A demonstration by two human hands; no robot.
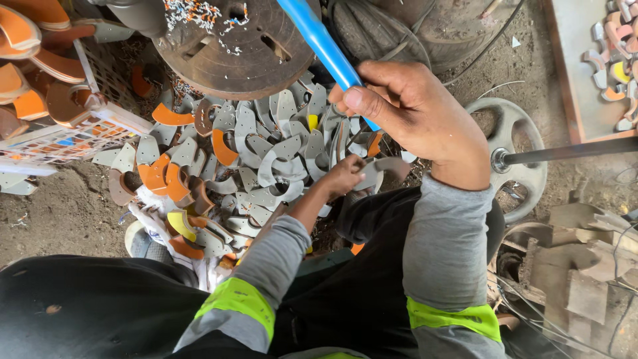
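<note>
Dirt floor [66, 213], littered. At left, a white basket [73, 133] stacked with orange soles; centre, a large heap of grey and orange curved pieces [252, 159] (far more lying loose than gathered). Left hand [342, 176] down in that heap, closing on a grey piece, fingers partly hidden. Right hand [412, 110] clenched round a blue rod [319, 40], its upper end cut off by the frame.

Glossy plastic blue tube [318, 36]; matt grey cutouts [266, 149] (some orange-faced).

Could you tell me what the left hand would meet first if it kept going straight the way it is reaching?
Most likely the grey curved cut-outs just ahead of the left hand, which reaches down into that pile; depth is hard to judge.
</note>
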